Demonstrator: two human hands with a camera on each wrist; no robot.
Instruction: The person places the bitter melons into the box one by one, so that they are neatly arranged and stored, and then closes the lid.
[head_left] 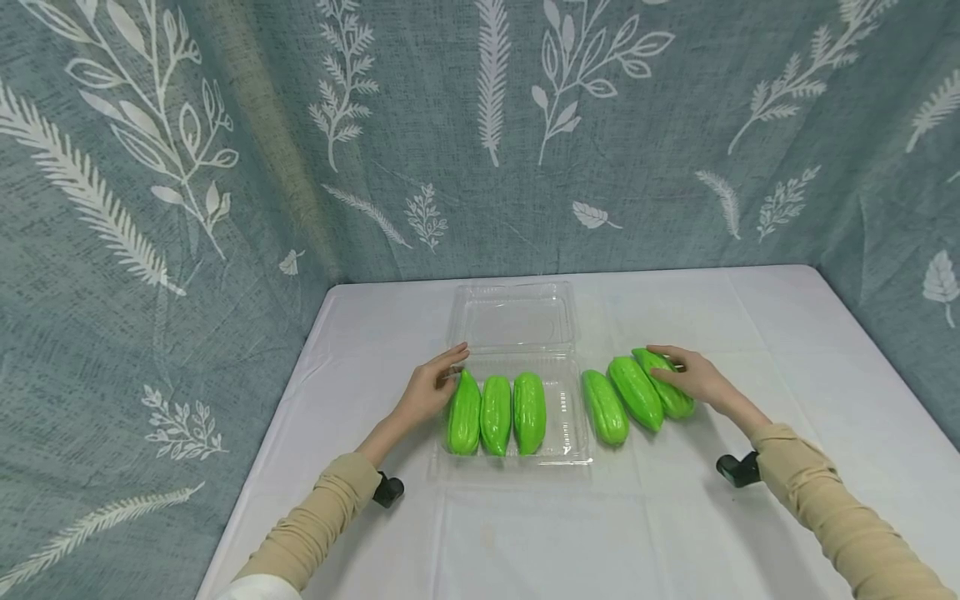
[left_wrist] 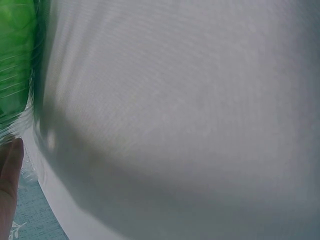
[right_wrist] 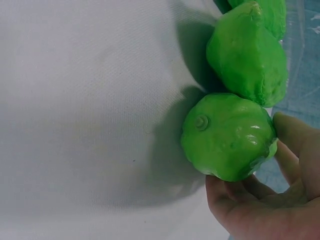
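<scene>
A clear plastic clamshell box [head_left: 562,421] lies opened on the table, with three bright green, ridged gourds [head_left: 497,417] side by side in its base. My left hand [head_left: 429,392] is at the box's left rear corner, fingers stretched along it and thumb near the leftmost gourd's tip. Only a fingertip [left_wrist: 18,150] against the box's ribbed wall shows in the left wrist view. Right of the box lie three more such gourds. My right hand [head_left: 697,379] grips the rightmost gourd [right_wrist: 227,137], thumb on one side and fingers curled on the other.
The box's clear lid [head_left: 513,317] lies flat behind its base. Beside the gripped gourd is the middle gourd [head_left: 636,393], and nearer the box another gourd [head_left: 604,408]. A white cloth [head_left: 525,533] covers the table, and a patterned blue-green curtain [head_left: 450,125] hangs around it.
</scene>
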